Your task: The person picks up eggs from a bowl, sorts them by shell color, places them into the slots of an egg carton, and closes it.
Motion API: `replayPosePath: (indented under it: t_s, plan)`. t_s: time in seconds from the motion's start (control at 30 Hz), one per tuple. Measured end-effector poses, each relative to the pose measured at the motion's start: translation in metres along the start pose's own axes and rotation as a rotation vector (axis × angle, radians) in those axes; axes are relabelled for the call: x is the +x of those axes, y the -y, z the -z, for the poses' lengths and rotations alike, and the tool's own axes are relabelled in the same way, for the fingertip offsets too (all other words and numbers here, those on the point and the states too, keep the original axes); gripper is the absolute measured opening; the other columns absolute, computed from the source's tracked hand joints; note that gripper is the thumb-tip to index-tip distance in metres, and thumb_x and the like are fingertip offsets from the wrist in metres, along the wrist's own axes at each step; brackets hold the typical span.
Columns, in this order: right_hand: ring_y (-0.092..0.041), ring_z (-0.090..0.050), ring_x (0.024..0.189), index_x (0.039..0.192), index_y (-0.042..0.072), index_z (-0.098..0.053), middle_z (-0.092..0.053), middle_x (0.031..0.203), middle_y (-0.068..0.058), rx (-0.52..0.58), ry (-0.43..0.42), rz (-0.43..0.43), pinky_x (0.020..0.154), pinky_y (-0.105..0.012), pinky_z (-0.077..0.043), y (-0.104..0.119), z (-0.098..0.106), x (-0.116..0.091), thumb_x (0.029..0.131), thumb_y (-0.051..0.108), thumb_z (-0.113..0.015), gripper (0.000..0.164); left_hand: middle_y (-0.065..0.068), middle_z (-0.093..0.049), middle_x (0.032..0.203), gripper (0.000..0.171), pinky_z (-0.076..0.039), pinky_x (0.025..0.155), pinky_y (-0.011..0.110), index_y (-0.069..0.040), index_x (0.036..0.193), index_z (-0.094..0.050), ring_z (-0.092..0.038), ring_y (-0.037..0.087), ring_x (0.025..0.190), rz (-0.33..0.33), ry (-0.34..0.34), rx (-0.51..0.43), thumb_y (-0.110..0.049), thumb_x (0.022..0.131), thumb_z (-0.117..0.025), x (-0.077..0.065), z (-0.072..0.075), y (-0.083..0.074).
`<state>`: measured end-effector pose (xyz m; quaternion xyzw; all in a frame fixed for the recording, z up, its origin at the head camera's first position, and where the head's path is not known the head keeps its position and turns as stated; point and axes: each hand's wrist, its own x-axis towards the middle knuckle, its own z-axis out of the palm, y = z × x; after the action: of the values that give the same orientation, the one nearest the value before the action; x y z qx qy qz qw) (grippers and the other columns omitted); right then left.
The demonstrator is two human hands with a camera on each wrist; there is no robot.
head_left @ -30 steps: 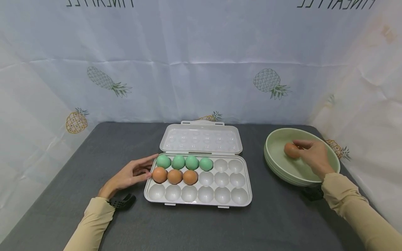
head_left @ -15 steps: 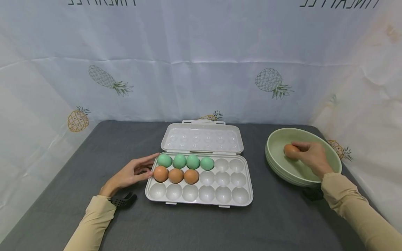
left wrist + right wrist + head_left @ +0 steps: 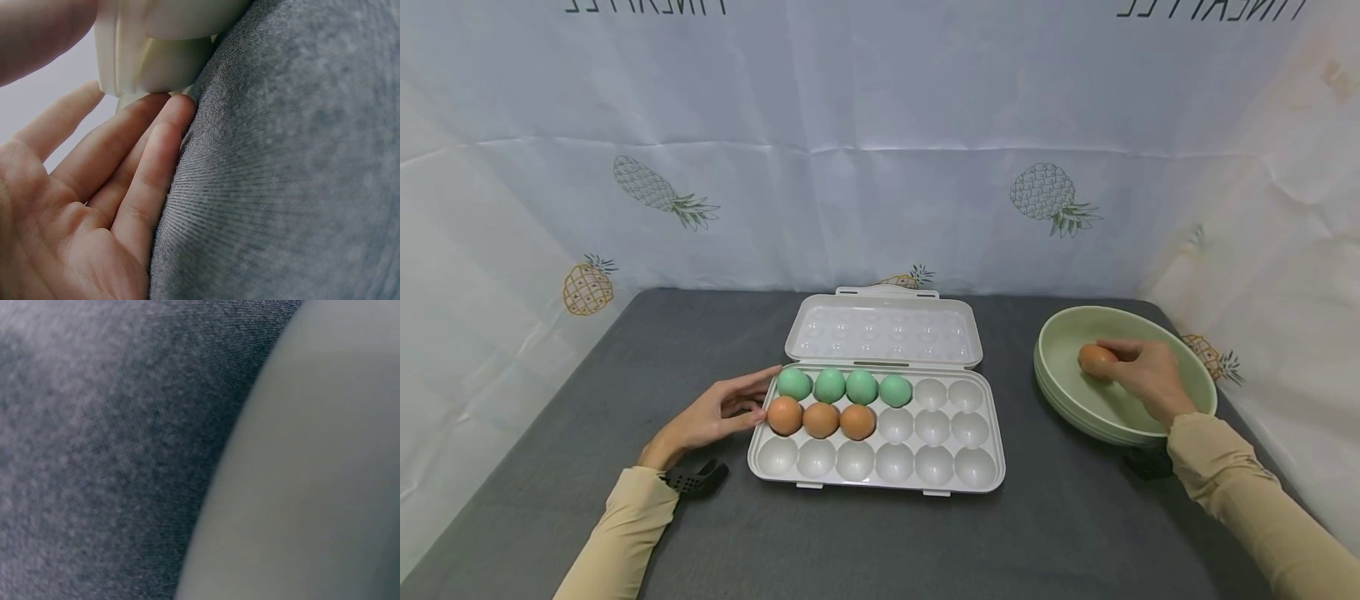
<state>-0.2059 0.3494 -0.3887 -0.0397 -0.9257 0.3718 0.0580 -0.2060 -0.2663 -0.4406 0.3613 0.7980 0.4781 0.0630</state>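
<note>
A white egg tray (image 3: 876,483) lies in the middle of the table with its lid (image 3: 883,332) folded back. Several green eggs (image 3: 861,387) fill the left of its back row. Three brown eggs (image 3: 821,420) sit in the row before them. At the tray's left side, my left hand (image 3: 703,421) touches the edge with fingers extended; the left wrist view shows its fingers (image 3: 147,178) against the tray's underside. Over on the right, my right hand (image 3: 1150,375) pinches another brown egg (image 3: 1096,361) inside a pale green bowl (image 3: 1078,321). The right wrist view shows only the bowl's outside (image 3: 312,487) and cloth.
More green rims show beneath the bowl, as in a stack. Dark grey cloth (image 3: 880,542) covers the table. A pale curtain (image 3: 850,208) with pineapple prints hangs behind and at both sides. Bare cups (image 3: 893,462) line the tray's front row.
The head view has shifted very slightly. My left hand stays at the tray's edge, and my right hand keeps its pinch on the brown egg in the bowl.
</note>
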Motion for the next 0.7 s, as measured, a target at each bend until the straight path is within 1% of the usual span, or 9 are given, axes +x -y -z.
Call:
replayPosePath:
  t_s: [0.03,0.07,0.13,0.2,0.27,0.3,0.37,0.5,0.7]
  plan:
    - [0.021,-0.042,0.087,0.137,-0.003,-0.062,-0.066,0.134,-0.024,0.002,-0.003,-0.001,0.078,-0.02,-0.044,-0.0002,0.0002,0.0001,0.097,0.033,-0.07,0.054,0.039,-0.054,0.138,0.064,-0.053,0.092,0.018,0.008,0.155,-0.034,-0.058,-0.009,0.122,0.001,-0.001,0.0,0.002,0.098,-0.062,0.0,0.0,0.0001]
    - [0.021,-0.043,0.087,0.137,-0.002,-0.062,-0.07,0.13,-0.017,0.008,-0.006,0.001,0.078,-0.019,-0.044,-0.0005,0.0004,0.0002,0.097,0.034,-0.07,0.055,0.039,-0.053,0.139,0.064,-0.053,0.092,0.018,0.008,0.155,-0.034,-0.058,-0.009,0.122,0.001,0.0,-0.001,0.002,0.098,-0.062,0.0,0.0001,0.0002]
    - [0.021,-0.045,0.087,0.137,-0.002,-0.063,-0.075,0.115,0.004,0.024,-0.017,0.011,0.077,-0.017,-0.044,-0.0006,0.0008,0.0001,0.096,0.035,-0.071,0.056,0.04,-0.053,0.139,0.065,-0.053,0.093,0.018,0.008,0.155,-0.033,-0.058,-0.009,0.123,0.0,0.001,0.0,0.003,0.098,-0.062,-0.0001,0.0001,0.0005]
    - [0.022,-0.046,0.086,0.137,-0.003,-0.062,-0.068,0.101,0.027,0.053,-0.025,0.02,0.075,-0.014,-0.043,-0.0003,0.0011,-0.0002,0.095,0.036,-0.072,0.058,0.04,-0.052,0.14,0.065,-0.053,0.093,0.018,0.008,0.155,-0.033,-0.058,-0.009,0.123,-0.002,0.001,-0.001,0.003,0.098,-0.062,-0.0002,0.0,0.0008]
    - [0.022,-0.048,0.085,0.136,-0.004,-0.062,-0.057,0.091,0.042,0.083,-0.04,0.03,0.073,-0.011,-0.044,0.0,0.0014,-0.0007,0.095,0.036,-0.073,0.059,0.04,-0.052,0.14,0.065,-0.053,0.092,0.018,0.008,0.155,-0.033,-0.058,-0.009,0.123,-0.005,0.002,0.0,0.003,0.098,-0.062,0.0001,-0.0002,0.001]
    - [0.022,-0.048,0.084,0.136,-0.005,-0.062,-0.054,0.088,0.045,0.096,-0.044,0.031,0.072,-0.01,-0.044,0.0004,0.0016,-0.0012,0.095,0.036,-0.073,0.06,0.04,-0.052,0.14,0.065,-0.053,0.092,0.018,0.008,0.155,-0.033,-0.058,-0.009,0.123,-0.006,0.002,0.0,0.003,0.098,-0.062,0.0002,-0.0002,0.001]
    - [0.021,-0.05,0.083,0.137,-0.006,-0.06,-0.053,0.086,0.047,0.121,-0.053,0.036,0.071,-0.01,-0.046,0.0014,0.0017,-0.0017,0.095,0.036,-0.073,0.061,0.04,-0.052,0.14,0.065,-0.054,0.092,0.018,0.008,0.156,-0.033,-0.058,-0.009,0.123,-0.006,0.001,0.002,0.003,0.098,-0.062,0.0002,-0.0002,0.001]
    - [0.019,-0.053,0.082,0.14,-0.008,-0.057,-0.055,0.088,0.046,0.164,-0.063,0.049,0.069,-0.011,-0.049,0.0044,0.0018,-0.0034,0.095,0.035,-0.074,0.065,0.039,-0.054,0.139,0.065,-0.054,0.092,0.018,0.008,0.155,-0.033,-0.058,-0.008,0.123,-0.01,0.0,0.006,0.003,0.097,-0.062,-0.0002,-0.0002,0.0011]
    - [0.018,-0.057,0.085,0.141,-0.008,-0.056,-0.059,0.092,0.044,0.234,-0.088,0.092,0.072,-0.011,-0.051,0.0091,0.0017,-0.0063,0.094,0.028,-0.076,0.063,0.03,-0.058,0.14,0.065,-0.054,0.092,0.018,0.007,0.156,-0.034,-0.059,-0.007,0.122,-0.01,-0.005,0.011,0.003,0.098,-0.062,-0.0001,-0.0005,0.0]
